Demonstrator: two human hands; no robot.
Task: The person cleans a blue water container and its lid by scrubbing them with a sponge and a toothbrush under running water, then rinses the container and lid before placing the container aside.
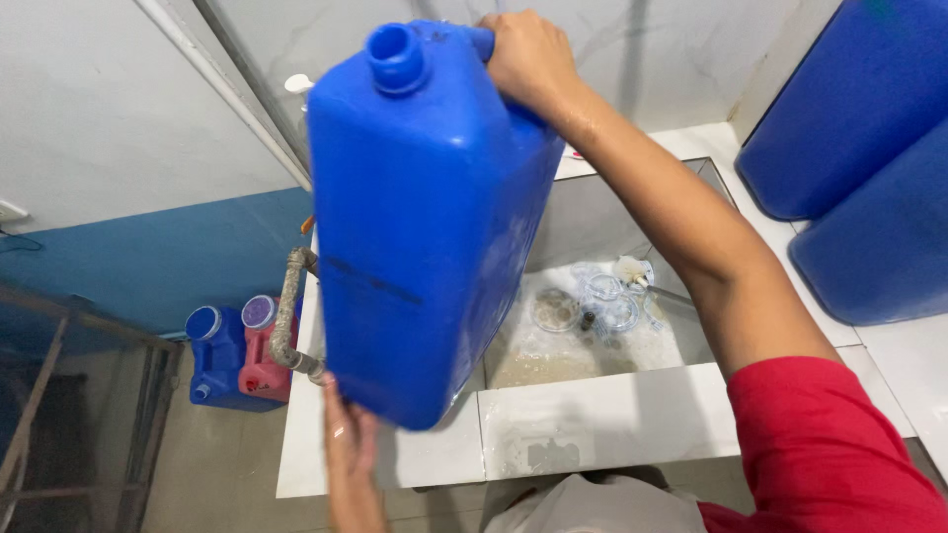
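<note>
A large blue plastic jerrycan (425,217) fills the middle of the view, held up above the left rim of a tiled sink (602,415). Its open round neck points up toward me. My right hand (528,54) grips the handle at the can's top. My left hand (346,439) presses against the can's lower corner from beneath. The right arm, wet and in a red sleeve, crosses over the sink.
Several clear glass jars and lids (602,301) lie in soapy water in the sink. Two big blue drums (859,148) stand at the right. On the floor at the left sit a small blue can (217,360) and a red one (265,365). A pipe (288,316) curves beside the sink.
</note>
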